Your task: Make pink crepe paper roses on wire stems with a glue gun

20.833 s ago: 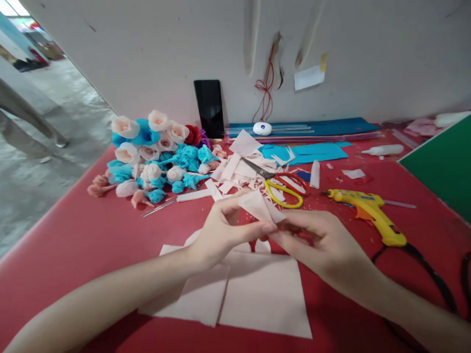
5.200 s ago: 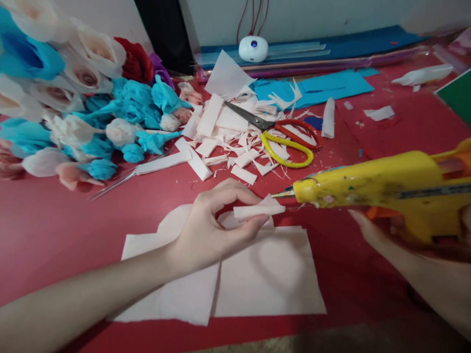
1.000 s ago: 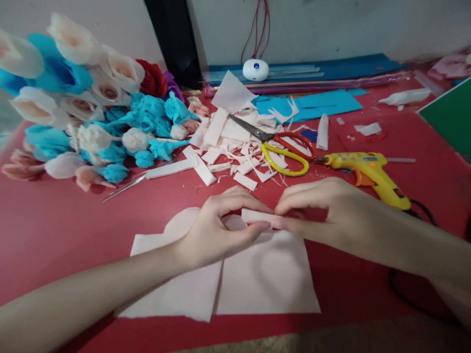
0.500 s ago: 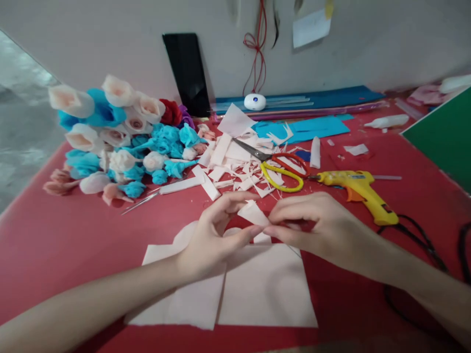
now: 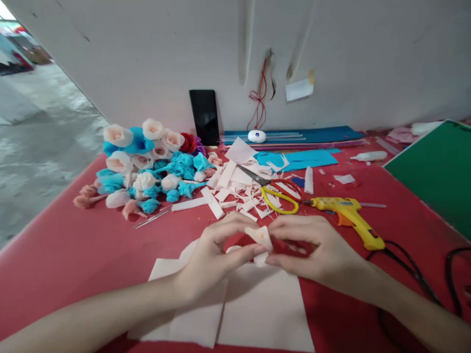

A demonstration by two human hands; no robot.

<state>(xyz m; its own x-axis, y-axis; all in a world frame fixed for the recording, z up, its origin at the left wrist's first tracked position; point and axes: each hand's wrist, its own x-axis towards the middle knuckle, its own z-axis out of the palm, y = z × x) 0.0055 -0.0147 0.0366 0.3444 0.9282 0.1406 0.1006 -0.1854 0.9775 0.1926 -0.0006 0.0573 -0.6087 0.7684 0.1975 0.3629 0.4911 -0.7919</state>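
Between my two hands is a small pale-pink paper flower (image 5: 262, 237), its rim flared and its middle facing up toward me. My left hand (image 5: 217, 255) pinches it from the left, thumb below and fingers behind. From the other side, the fingertips and thumb of my right hand (image 5: 312, 245) close on its edge. Whatever lies inside the right-hand grip is partly hidden. Below the hands lie large pale-pink paper sheets (image 5: 265, 309), overlapping on the red table (image 5: 110, 255).
Scissors (image 5: 277, 193) with red and yellow handles rest on paper scraps (image 5: 228, 196). A yellow glue gun (image 5: 349, 215) lies to the right, its black cord trailing. Paper flowers (image 5: 147, 181) are heaped at left. A phone (image 5: 204, 117) leans on the wall; a green board (image 5: 437, 171) stands right.
The camera view has tilted up, so everything sits lower in the picture. The paper in my hands has turned from a flat-looking strip to a cupped flower shape facing me.
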